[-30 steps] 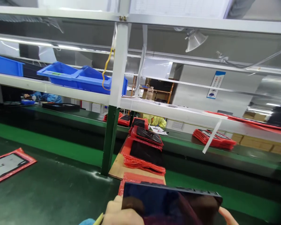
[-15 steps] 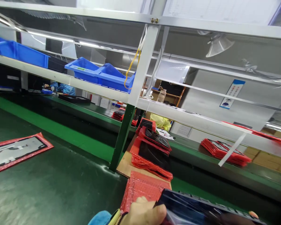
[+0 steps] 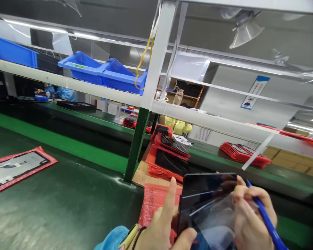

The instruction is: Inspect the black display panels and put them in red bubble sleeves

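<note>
A black glossy screen panel (image 3: 207,201) stands tilted up in front of me, reflecting light. My left hand (image 3: 158,225) holds it by the left edge, the thumb on its face and the index finger stretched upward. At the right edge, my right hand (image 3: 254,217) has its thumb and fingers pinched together. A blue pen (image 3: 267,218) is tucked in that same hand and slants down to the right. Whether the pinch also has a thin film in it I cannot make out. Behind the panel lies a red bubble-wrap bag (image 3: 155,199), partly covered by my left hand.
Red bags with dark panels (image 3: 169,159) are stacked on a wooden board (image 3: 141,173) beside a green post (image 3: 137,146). A bagged panel (image 3: 18,168) lies on the green bench (image 3: 67,208). Blue bins (image 3: 101,74) sit on the shelf above. Another person's yellow sleeve (image 3: 178,125) shows behind.
The panel has turned from lying low and slanted to facing me more upright. My right hand with the blue pen has come into view at its right edge. My left index finger now points up.
</note>
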Available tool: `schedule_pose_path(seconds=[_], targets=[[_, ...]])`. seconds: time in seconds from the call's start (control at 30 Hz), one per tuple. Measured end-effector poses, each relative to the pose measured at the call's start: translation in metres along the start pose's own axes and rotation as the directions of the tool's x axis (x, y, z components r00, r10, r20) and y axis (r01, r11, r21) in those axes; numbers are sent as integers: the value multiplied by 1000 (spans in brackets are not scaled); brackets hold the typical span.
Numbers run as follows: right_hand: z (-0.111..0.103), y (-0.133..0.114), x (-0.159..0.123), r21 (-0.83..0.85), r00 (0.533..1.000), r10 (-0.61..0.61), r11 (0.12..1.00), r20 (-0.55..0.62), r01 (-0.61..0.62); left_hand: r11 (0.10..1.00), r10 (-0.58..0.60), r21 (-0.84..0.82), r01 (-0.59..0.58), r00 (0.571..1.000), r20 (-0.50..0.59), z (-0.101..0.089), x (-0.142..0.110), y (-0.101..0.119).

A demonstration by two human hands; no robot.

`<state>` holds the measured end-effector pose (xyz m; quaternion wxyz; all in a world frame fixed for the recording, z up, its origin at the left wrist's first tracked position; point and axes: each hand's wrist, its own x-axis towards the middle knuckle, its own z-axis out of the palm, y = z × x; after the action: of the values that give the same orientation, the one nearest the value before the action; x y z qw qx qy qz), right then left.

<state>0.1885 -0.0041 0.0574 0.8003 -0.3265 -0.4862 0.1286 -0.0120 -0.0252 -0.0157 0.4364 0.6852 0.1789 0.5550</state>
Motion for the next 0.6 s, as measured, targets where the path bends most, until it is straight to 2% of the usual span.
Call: schedule_pose_path(seconds=[0.13, 0.27, 0.4, 0.6], targets=[[13, 3, 3, 53, 987, 153, 986, 54, -156, 994, -23, -107, 26, 999, 32, -2, 8, 11], [10, 9, 0, 95, 955, 287, 951, 73, -293, 996, -42, -75, 41, 999, -16, -5, 10, 17], [5, 19, -1, 147, 926, 357, 916, 121, -373, 998, -43, -54, 41, 999, -34, -7, 16, 21], [-4, 34, -2, 211, 888, 441, 863, 133, -460, 995, -81, -45, 84, 995, 60, -10, 20, 23]])
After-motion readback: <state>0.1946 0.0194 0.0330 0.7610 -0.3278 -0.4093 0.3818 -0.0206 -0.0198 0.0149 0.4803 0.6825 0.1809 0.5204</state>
